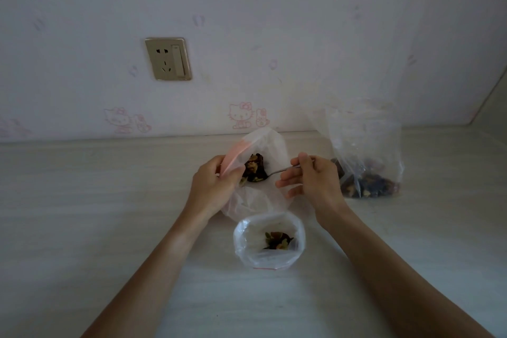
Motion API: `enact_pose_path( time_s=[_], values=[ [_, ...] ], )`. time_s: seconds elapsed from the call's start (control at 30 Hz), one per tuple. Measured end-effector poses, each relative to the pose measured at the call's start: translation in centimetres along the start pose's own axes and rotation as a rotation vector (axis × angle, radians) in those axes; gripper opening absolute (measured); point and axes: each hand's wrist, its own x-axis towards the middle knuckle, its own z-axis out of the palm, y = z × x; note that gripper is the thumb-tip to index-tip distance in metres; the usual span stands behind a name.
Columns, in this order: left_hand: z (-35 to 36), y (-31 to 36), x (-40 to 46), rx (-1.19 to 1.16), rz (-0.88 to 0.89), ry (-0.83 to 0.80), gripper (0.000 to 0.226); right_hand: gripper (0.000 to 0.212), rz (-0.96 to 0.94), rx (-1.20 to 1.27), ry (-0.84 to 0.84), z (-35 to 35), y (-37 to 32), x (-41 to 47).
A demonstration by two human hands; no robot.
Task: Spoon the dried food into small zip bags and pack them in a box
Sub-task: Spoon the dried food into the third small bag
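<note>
My left hand (212,185) grips the red-striped rim of a small clear zip bag (260,200) and holds its mouth open above the table. My right hand (312,178) pinches the handle of a metal spoon (278,171). The spoon's bowl, heaped with dark dried food (255,169), sits inside the bag's mouth. A second small zip bag (270,243) stands open on the table nearer to me, with some dried food at its bottom. A large clear bag (366,151) holding the rest of the dried food stands at the right, against the wall.
The pale wooden table (96,214) runs up to a wall with cartoon-cat wallpaper. A wall socket with a switch (168,59) is mounted at the upper left. A side wall meets the table at the far right. No box is in view.
</note>
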Motion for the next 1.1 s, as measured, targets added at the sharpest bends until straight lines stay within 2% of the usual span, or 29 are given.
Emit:
enact_pose_path(
  time_s=[0.23, 0.5, 0.8, 0.93, 1.1],
  values=[
    [0.0, -1.0, 0.7, 0.151, 0.112, 0.031, 0.014, 0.034, -0.041, -0.034, -0.083, 0.6, -0.1, -0.4],
    [-0.4, -1.7, 1.0, 0.053, 0.125, 0.023, 0.024, 0.034, -0.036, 0.043, -0.093, 0.0, -0.3, -0.5],
    [-1.0, -1.0, 0.3, -0.043, 0.099, 0.061, 0.012, 0.034, -0.105, 0.090, -0.117, -0.8, -0.4, -0.7],
    [-2.2, -0.3, -0.5, -0.081, 0.086, 0.082, 0.025, 0.033, -0.174, 0.091, -0.164, -0.9, -1.6, -1.3],
    [-3.8, 0.3, -2.6, 0.074, 0.190, 0.134, 0.031, 0.033, -0.173, 0.105, -0.197, -2.0, -3.0, -2.8]
  ],
)
